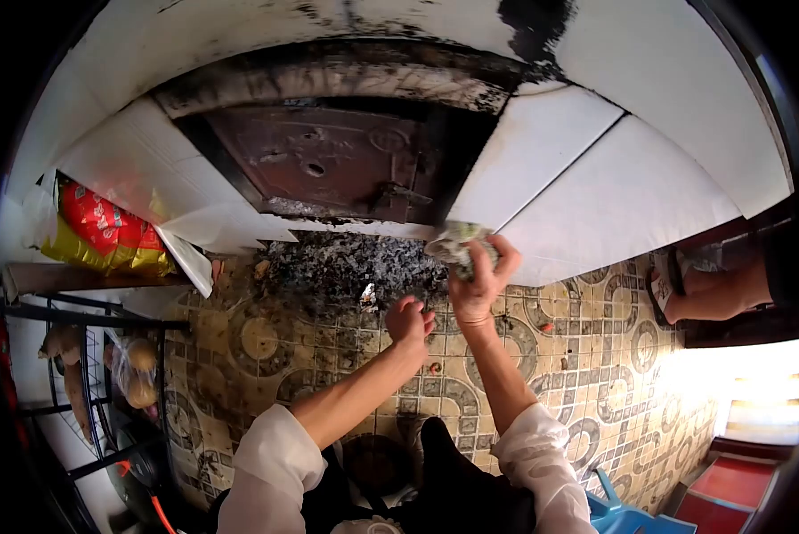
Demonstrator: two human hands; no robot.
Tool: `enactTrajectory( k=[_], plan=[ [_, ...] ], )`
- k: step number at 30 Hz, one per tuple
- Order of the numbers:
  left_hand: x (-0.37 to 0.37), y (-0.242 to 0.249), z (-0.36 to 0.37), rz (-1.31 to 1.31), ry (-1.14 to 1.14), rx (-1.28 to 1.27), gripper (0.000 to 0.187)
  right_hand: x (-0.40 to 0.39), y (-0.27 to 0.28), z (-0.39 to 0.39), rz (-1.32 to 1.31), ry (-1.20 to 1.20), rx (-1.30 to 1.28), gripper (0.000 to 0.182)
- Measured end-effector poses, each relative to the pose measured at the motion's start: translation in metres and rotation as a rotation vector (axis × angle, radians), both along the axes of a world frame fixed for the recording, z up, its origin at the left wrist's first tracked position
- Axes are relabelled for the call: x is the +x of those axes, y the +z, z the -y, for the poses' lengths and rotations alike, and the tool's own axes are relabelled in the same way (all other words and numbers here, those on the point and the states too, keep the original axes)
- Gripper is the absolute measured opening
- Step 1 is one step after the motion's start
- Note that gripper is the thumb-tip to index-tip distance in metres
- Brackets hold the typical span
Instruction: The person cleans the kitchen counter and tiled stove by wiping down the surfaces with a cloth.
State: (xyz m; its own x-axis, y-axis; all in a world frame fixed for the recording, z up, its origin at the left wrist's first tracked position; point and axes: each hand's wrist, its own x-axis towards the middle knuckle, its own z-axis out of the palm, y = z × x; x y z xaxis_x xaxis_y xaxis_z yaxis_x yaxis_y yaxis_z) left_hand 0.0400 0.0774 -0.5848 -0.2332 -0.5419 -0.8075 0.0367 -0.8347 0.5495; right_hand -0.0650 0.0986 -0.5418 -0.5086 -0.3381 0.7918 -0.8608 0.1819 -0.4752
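Note:
My right hand (478,289) is closed on a crumpled, dirty grey-green rag (455,246), near the lower edge of a white tile panel (586,191). My left hand (409,322) hangs beside it with the fingers curled in and nothing showing in them. Above and to the left is a rusty brown metal stove door (319,160), closed, in a soot-stained opening. Black and grey ash (328,267) covers the floor below the door, with a small shiny scrap (369,296) on it.
A black metal rack (83,356) with bagged round vegetables (138,374) stands at left, below red and gold packets (105,227). Another person's leg (720,294) is at right. A blue plastic stool (631,516) is at lower right, on the patterned tile floor (586,356).

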Motion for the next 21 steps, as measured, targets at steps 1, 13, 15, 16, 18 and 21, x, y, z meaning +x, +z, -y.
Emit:
enactTrajectory(
  k=[1,13,15,16,18,21],
  plan=[
    [0.006,-0.011,-0.002,0.046,0.036,0.06,0.028,0.004,-0.01,0.001,0.024,0.011,0.028,0.052],
    [0.018,-0.033,0.015,0.064,0.01,0.087,0.015,0.008,-0.049,-0.006,0.049,0.009,0.235,0.044],
    [0.019,-0.028,0.023,0.065,0.016,0.065,0.017,-0.012,-0.063,-0.024,0.042,-0.092,0.18,0.037],
    [0.019,-0.025,0.027,0.055,0.041,0.055,0.019,-0.028,-0.071,-0.039,0.05,-0.199,0.186,0.033],
    [0.022,-0.016,0.035,0.054,0.039,0.018,0.022,-0.072,-0.096,-0.077,0.134,-0.47,0.195,0.028],
    [0.033,-0.025,0.046,0.067,0.029,0.011,0.028,-0.172,-0.079,-0.158,0.804,-0.825,-0.312,0.022]
  ],
)
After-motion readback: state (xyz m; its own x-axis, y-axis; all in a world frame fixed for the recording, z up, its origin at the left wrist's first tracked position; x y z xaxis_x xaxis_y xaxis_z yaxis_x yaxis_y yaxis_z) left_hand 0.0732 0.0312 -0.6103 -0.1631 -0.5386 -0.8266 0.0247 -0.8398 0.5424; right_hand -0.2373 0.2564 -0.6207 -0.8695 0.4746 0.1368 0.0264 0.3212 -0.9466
